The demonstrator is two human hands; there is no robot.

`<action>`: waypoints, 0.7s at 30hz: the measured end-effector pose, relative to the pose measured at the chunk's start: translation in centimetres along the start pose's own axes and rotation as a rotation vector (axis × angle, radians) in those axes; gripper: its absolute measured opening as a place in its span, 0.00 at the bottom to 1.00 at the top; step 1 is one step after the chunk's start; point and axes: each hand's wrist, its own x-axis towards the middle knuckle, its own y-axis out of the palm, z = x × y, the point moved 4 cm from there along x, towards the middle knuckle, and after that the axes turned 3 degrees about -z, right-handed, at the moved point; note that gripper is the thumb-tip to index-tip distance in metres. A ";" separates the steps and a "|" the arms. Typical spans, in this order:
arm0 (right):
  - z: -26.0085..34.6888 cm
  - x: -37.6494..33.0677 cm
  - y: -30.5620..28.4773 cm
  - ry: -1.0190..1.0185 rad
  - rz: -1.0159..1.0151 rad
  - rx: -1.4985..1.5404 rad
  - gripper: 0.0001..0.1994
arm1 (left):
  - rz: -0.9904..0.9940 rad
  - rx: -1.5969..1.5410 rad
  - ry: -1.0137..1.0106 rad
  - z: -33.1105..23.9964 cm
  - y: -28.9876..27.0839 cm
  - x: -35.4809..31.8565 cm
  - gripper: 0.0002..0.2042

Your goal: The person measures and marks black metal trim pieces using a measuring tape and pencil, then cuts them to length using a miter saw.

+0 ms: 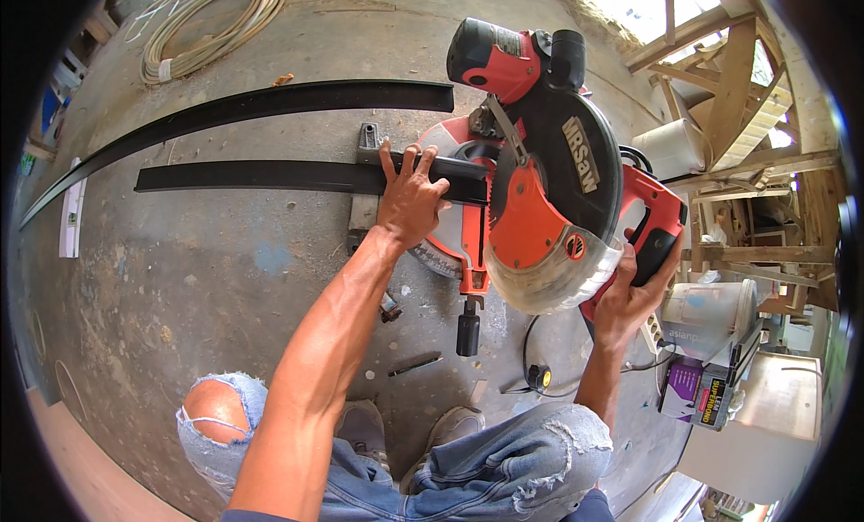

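A red and black mitre saw [540, 162] stands on the concrete floor in front of me. My left hand [409, 196] presses flat on a long black strip [261, 175] that lies across the saw's base and runs off to the left. My right hand [630, 297] grips the saw's red handle [655, 225] at the lower right. The clear blade guard [549, 279] hangs just above the saw base, to the right of my left hand.
A second, longer black strip [243, 103] lies on the floor behind the first. A coil of pale cable [211, 27] lies at the far left. White buckets [711, 310], small boxes [697, 391] and a wooden frame [738, 90] crowd the right. My knees in torn jeans [504, 459] are below.
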 end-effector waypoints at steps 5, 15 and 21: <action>-0.1 -0.2 0.0 0.019 0.007 0.000 0.33 | 0.005 0.011 -0.006 0.1 0.0 0.0 0.11; -1.3 2.5 -1.7 0.190 0.115 0.084 0.17 | 0.125 0.117 0.035 0.0 -0.5 0.2 0.11; -1.0 5.5 -0.2 0.465 0.287 0.225 0.19 | 0.162 0.131 0.016 -0.4 -0.5 0.4 0.10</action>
